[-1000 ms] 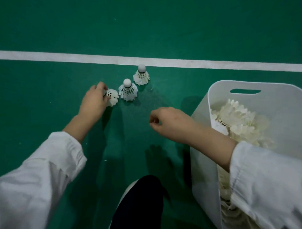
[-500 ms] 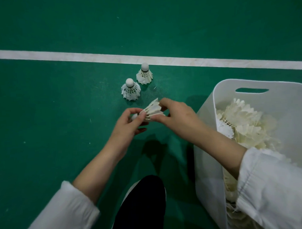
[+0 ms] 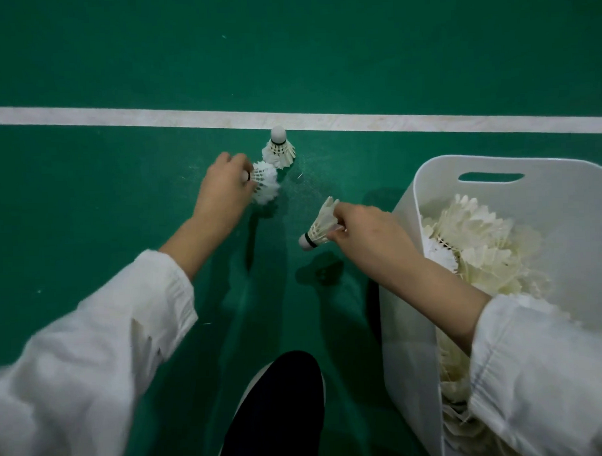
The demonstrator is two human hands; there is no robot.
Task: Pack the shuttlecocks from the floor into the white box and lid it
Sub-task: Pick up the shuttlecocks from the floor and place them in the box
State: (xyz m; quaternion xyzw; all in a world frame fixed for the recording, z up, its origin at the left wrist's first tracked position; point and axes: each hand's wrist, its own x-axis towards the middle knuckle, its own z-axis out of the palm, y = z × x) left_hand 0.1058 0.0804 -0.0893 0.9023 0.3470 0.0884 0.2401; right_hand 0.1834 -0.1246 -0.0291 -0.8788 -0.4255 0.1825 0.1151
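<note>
Left hand (image 3: 221, 196) fingers pinch first shuttlecock (image 3: 266, 185) by cork; right hand (image 3: 368, 233) fingers pinch second shuttlecock (image 3: 321, 225) by feathers.

Both arms reach forward and down, the left sleeve (image 3: 92, 354) and the right sleeve (image 3: 543, 373) drawn back off bare wrists. The left hand (image 3: 223, 193), stretched farther out, curls its fingers round the cork end of the left shuttlecock (image 3: 265, 183). The right hand (image 3: 368, 232), knuckles up, pinches the feathers of the right shuttlecock (image 3: 318, 227), cork pointing down and left.
</note>
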